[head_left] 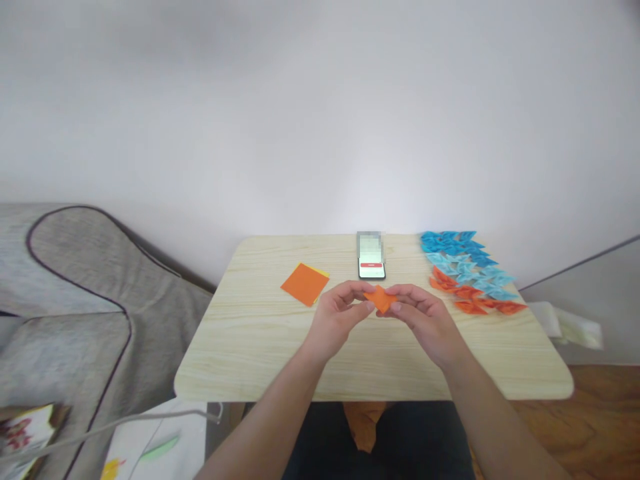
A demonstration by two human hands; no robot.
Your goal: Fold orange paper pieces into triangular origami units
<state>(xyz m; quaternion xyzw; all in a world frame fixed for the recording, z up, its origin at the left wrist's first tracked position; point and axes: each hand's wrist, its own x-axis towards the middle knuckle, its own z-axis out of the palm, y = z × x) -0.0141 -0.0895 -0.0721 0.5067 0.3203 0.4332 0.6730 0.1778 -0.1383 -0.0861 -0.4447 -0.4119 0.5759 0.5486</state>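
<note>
Phone screen [371,248] partly pixelated, sofa [75,320] cut off

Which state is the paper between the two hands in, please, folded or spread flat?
Folded: the orange paper is far smaller than the flat sheet.

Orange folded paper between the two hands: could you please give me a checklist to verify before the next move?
1. Folded paper held by left hand and right hand: ok.
2. Its creases sharp and aligned: cannot tell, too small.
3. Orange sheet lying on the table, away from the hands: ok.
4. Phone on the table, screen lit: ok.
5. Blue folded pieces and red-orange folded pieces apart from the right hand: ok.
</note>
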